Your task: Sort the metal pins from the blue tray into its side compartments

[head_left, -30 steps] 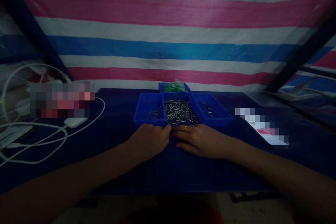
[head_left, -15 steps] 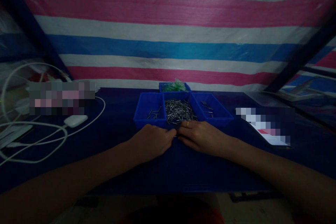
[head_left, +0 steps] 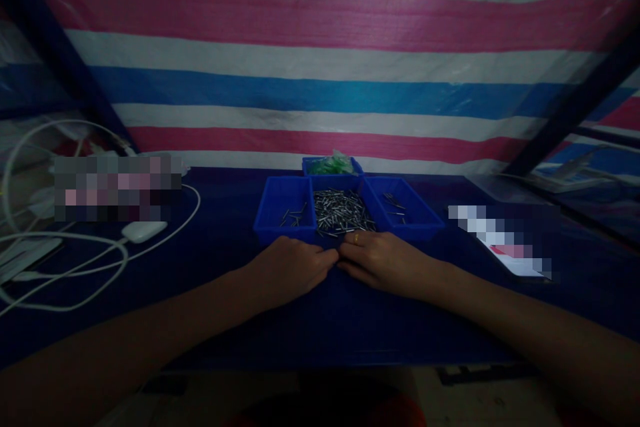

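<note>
Fingertip to fingertip, my left hand (head_left: 295, 268) and my right hand (head_left: 383, 260) meet just in front of the blue bins. Both have their fingers curled and pressed together; whatever they pinch is hidden. A ring shows on a right-hand finger. Right behind them, a heap of thin metal pins (head_left: 343, 210) fills the middle bin. The left blue bin (head_left: 267, 210) holds a few such pins, and so does the right blue bin (head_left: 417, 213).
Behind the pins, another blue bin (head_left: 306, 165) holds green plastic bags (head_left: 333, 164). White cables (head_left: 125, 257) and a white charger (head_left: 144, 231) lie on the left. A blurred-out phone-like slab (head_left: 520, 265) is at right. A striped sheet (head_left: 320, 27) hangs behind the blue table (head_left: 340, 327).
My left fingertips have shifted slightly right, against the right ones. A small bright glint between the fingers no longer shows. The bins and pins have stayed put.
</note>
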The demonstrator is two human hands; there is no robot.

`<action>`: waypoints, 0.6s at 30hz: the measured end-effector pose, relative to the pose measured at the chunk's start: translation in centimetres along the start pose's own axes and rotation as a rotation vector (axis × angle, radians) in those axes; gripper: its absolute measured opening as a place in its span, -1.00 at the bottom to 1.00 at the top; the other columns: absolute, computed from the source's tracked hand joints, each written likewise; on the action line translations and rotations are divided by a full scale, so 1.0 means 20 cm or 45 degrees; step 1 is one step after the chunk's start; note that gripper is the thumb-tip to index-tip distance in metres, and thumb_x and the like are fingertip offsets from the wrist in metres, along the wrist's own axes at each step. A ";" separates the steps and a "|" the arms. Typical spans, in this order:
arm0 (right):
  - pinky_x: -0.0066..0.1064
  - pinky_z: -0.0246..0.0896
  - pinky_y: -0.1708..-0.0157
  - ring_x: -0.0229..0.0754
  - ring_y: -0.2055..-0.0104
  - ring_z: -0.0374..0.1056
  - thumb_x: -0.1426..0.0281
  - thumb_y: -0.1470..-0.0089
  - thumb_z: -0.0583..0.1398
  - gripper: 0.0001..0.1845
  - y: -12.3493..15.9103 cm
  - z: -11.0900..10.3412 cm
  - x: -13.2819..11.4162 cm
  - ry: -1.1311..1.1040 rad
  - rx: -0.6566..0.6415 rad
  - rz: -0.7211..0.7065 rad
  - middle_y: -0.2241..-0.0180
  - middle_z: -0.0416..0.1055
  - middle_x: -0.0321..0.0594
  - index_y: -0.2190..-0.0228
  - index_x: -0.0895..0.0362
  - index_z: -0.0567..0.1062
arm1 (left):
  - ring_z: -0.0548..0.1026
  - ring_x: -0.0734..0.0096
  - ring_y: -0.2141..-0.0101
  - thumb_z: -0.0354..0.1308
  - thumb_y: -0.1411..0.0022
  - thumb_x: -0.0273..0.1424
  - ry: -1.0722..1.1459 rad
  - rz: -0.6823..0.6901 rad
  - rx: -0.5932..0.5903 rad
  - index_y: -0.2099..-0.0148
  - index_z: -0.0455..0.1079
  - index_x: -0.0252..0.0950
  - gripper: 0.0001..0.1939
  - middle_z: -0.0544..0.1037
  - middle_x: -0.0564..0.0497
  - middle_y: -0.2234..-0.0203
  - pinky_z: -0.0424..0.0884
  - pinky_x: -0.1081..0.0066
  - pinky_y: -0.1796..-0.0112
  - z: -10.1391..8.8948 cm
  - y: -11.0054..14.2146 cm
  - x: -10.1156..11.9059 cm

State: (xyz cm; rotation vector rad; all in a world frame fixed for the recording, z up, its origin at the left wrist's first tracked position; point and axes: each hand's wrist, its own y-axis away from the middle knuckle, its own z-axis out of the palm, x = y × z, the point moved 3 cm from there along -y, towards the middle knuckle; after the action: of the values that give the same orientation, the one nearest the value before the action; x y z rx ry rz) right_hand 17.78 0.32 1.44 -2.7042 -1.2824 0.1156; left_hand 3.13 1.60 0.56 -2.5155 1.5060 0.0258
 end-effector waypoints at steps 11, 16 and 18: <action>-0.44 0.09 0.44 -0.27 0.42 0.20 0.46 -0.06 0.02 -0.87 0.01 0.00 0.01 -0.015 0.002 0.022 0.45 0.28 -0.21 0.38 0.22 0.35 | 0.44 0.43 0.52 -0.08 -0.22 -0.34 0.032 -0.086 -0.016 0.34 0.24 -0.30 -0.84 0.45 0.08 0.53 0.24 0.48 0.55 -0.02 0.00 -0.01; -0.44 0.10 0.43 -0.28 0.43 0.20 0.44 -0.08 0.01 -0.87 0.01 0.00 0.01 -0.007 0.002 0.044 0.45 0.28 -0.21 0.39 0.21 0.33 | 0.44 0.43 0.54 -0.06 -0.20 -0.38 0.021 -0.102 -0.042 0.33 0.23 -0.30 -0.89 0.45 0.09 0.54 0.22 0.50 0.58 -0.04 0.00 -0.01; -0.44 0.11 0.41 -0.27 0.41 0.21 0.42 -0.09 0.01 -0.86 0.01 0.00 0.01 -0.013 0.003 0.054 0.44 0.28 -0.21 0.38 0.21 0.33 | 0.43 0.43 0.55 -0.06 -0.20 -0.39 0.007 -0.112 -0.039 0.32 0.22 -0.30 -0.90 0.45 0.09 0.55 0.20 0.50 0.60 -0.04 0.00 -0.01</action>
State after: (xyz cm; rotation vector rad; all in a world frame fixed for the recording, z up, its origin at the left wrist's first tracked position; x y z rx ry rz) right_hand 18.01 0.34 1.33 -2.7328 -1.2274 0.1354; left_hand 3.05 1.60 1.31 -2.6051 1.4059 0.0286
